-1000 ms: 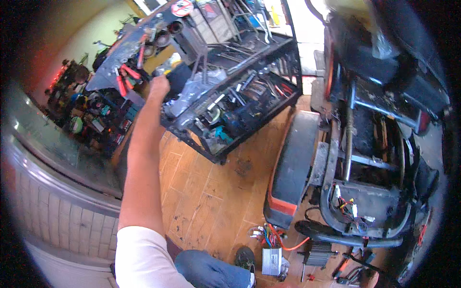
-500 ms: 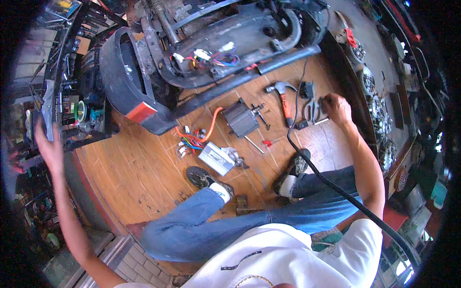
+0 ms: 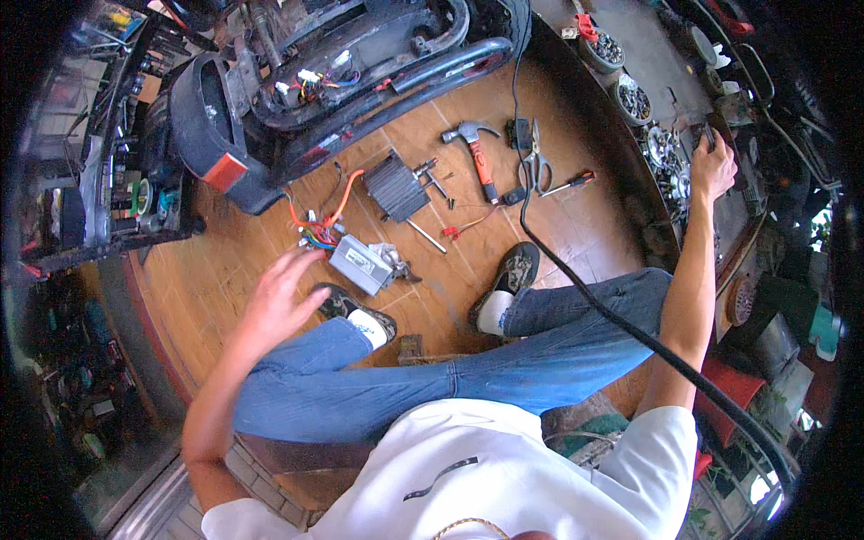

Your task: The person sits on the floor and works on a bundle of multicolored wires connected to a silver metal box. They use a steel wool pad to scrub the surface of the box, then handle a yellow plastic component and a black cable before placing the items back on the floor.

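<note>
My left hand (image 3: 277, 301) hovers open with fingers apart, close to a silver box (image 3: 363, 265) that trails coloured wires. Nothing shows in its grasp. Out to the right, over the cluttered bench, my right hand (image 3: 715, 171) is closed on a small dark object (image 3: 709, 137) whose kind I cannot make out. On the floor between lie a dark finned metal box (image 3: 396, 186) with an orange cable, a hammer (image 3: 481, 166) with an orange grip, scissors (image 3: 538, 169), a screwdriver (image 3: 571, 184) and a thin metal rod (image 3: 426, 236).
A black vehicle frame (image 3: 387, 103) with exposed wires stands at the far side. Tool shelving (image 3: 94, 171) lines the left. Tubs of small metal parts (image 3: 630, 101) sit along the right bench. A thick black cable (image 3: 621, 337) crosses above my right leg.
My left hand has come from the left shelving toward the silver box. My right hand has lifted from beside the scissors to the right bench. The view has shifted, sliding the floor items leftward.
</note>
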`<state>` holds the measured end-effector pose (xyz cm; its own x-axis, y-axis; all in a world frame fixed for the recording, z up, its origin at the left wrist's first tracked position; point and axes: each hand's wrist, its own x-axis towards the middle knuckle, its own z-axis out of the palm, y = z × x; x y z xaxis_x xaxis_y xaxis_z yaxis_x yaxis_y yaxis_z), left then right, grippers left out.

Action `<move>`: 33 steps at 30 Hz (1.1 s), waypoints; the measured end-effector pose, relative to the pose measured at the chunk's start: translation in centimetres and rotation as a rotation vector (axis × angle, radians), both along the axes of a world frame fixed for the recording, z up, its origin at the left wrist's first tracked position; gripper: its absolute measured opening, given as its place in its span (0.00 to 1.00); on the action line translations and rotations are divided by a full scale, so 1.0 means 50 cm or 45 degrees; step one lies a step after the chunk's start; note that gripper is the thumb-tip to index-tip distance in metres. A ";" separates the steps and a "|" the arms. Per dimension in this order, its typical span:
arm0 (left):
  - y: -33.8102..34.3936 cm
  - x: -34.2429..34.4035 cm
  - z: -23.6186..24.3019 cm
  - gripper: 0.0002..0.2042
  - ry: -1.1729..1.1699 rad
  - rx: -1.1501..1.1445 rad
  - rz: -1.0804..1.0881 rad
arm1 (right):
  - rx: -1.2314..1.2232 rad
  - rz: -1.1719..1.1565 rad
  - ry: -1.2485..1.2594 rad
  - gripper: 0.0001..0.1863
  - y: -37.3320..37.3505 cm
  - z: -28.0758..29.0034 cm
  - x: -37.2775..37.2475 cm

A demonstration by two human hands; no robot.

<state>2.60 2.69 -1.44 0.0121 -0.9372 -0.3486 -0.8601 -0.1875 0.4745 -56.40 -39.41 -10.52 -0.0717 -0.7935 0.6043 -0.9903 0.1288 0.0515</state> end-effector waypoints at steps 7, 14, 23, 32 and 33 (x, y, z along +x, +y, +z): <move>0.017 -0.050 -0.097 0.27 0.022 0.062 -0.084 | 0.282 0.796 -0.535 0.19 0.041 -0.043 0.139; 0.071 -0.005 -0.165 0.27 -0.049 0.147 0.070 | 0.573 0.990 -0.423 0.19 0.065 -0.222 0.268; 0.076 0.014 -0.163 0.29 0.025 0.032 0.076 | 0.803 0.714 -0.455 0.15 0.096 -0.151 0.359; 0.047 0.070 -0.156 0.29 -0.136 0.022 0.190 | 0.872 0.694 -0.367 0.19 0.099 -0.138 0.383; 0.044 0.073 -0.155 0.29 -0.120 0.005 0.190 | 0.897 0.680 -0.333 0.19 0.096 -0.141 0.382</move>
